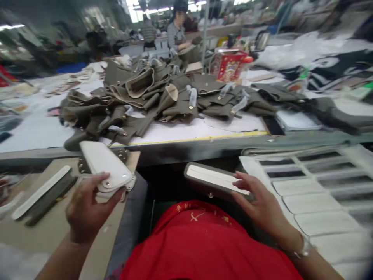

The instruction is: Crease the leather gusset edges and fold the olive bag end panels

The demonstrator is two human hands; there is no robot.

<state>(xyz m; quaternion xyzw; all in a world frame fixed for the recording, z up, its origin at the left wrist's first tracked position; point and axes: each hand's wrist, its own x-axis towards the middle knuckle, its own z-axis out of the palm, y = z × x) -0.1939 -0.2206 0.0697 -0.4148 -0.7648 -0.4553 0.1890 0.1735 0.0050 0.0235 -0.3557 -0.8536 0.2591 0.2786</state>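
Note:
My left hand [86, 208] is closed on the near end of a white flap-shaped piece with a metal snap [106, 167], held over the brown board [58, 229] at the left. My right hand [259, 204] grips an olive piece with a white lining strip [214, 181], held above my lap, where red cloth [204, 241] lies. Beside my left hand, on the board, lie a long white strip and an olive strip [43, 194].
A heap of olive pieces with snaps [163, 97] covers the white table [204, 128] ahead. White cut pieces lie in a slotted rack [320, 190] at the right. A red box [229, 66] stands farther back. Another person [177, 31] sits at a far table.

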